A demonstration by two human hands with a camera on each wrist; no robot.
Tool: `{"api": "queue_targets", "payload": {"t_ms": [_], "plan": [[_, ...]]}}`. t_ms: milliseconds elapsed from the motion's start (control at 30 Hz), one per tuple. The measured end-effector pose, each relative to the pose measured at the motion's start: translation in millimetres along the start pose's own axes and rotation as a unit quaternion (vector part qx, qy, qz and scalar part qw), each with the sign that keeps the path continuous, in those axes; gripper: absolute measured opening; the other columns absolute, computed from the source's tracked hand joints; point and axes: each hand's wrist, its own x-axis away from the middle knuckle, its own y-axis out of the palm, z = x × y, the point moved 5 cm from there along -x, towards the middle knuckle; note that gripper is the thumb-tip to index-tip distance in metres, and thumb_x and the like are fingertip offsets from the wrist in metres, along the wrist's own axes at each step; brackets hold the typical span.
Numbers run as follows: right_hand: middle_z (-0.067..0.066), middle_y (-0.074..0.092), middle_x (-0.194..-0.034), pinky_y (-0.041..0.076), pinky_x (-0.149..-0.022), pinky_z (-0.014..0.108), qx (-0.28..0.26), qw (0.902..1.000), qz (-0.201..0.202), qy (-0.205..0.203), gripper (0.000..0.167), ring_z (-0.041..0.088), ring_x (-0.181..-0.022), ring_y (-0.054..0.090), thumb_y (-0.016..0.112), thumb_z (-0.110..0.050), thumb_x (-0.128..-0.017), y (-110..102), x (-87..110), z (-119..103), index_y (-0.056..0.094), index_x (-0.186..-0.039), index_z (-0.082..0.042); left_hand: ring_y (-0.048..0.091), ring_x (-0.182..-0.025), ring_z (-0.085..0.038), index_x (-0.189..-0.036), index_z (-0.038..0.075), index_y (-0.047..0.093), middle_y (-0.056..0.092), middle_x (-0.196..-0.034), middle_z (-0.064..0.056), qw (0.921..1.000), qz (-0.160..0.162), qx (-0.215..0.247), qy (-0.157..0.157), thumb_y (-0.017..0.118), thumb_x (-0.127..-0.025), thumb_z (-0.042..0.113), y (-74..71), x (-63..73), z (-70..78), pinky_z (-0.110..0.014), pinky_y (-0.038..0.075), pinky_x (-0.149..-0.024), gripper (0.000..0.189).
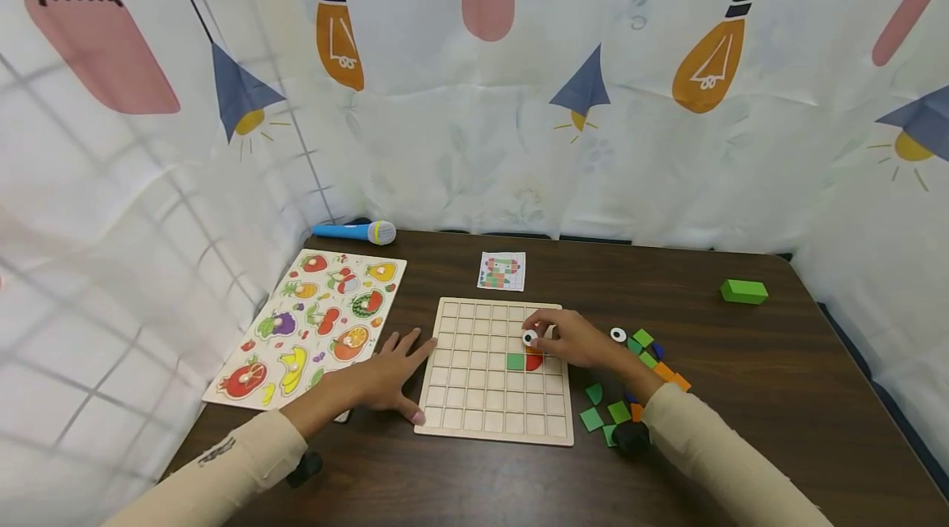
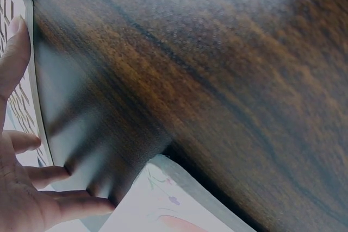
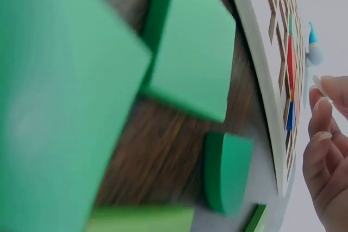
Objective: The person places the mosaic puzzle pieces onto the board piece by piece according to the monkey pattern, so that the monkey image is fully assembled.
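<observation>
The grid board (image 1: 474, 379) is pale cream, crossed by brownish lines; the square (image 1: 515, 361) is green, the curved piece (image 1: 534, 363) red. White colours the held disc (image 1: 530, 338). The loose pieces (image 1: 619, 412) show greens, orange and blue. Dark brown wood grain streaks the table (image 1: 415, 486). Multicoloured fruit patterns the white panel (image 1: 352, 302); pink, orange and blue motifs repeat across the white curtain (image 1: 482, 148). The sleeves (image 1: 726, 453) are cream.
</observation>
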Motion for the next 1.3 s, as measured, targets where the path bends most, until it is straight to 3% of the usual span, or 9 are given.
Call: {"api": "queue_targets", "payload": {"t_ms": [200, 433, 1300], "plan": [[-0.001, 0.063, -0.087, 0.045, -0.065, 0.023, 0.006, 1.0, 0.006, -0.001, 0.018, 0.009, -0.072, 0.053, 0.071, -0.015, -0.093, 5.7, -8.7, -6.1, 0.068, -0.11, -0.009, 0.013, -0.148, -0.057, -0.16, 0.014, 0.024, 0.014, -0.165, -0.025, 1.0, 0.001, 0.002, 0.002, 0.086, -0.073, 0.05, 0.0, -0.1, -0.1, -0.069, 0.031, -0.11, 0.113], [-0.004, 0.061, -0.08, 0.044, -0.065, 0.022, 0.013, 0.9997, 0.0, -0.018, 0.018, 0.005, -0.07, 0.051, 0.072, -0.013, -0.092, 10.5, -13.2, -7.6, 0.071, -0.108, -0.005, 0.013, -0.148, -0.057, -0.16, 0.015, 0.024, 0.014, -0.165, -0.025, 1.0, 0.002, 0.001, 0.001, 0.086, -0.073, 0.05, 0.4, -0.1, 0.1, -0.069, 0.031, -0.11, 0.113], [-0.01, 0.061, -0.076, 0.044, -0.067, 0.023, 0.055, 0.9984, 0.014, 0.005, 0.017, 0.005, -0.072, 0.051, 0.077, -0.02, -0.089, 14.9, -18.4, -4.7, 0.075, -0.103, -0.011, 0.014, -0.148, -0.056, -0.16, 0.016, 0.024, 0.015, -0.165, -0.024, 1.0, 0.0, -0.006, -0.006, 0.086, -0.072, 0.052, 0.7, -0.6, -0.1, -0.069, 0.031, -0.11, 0.114]]}}
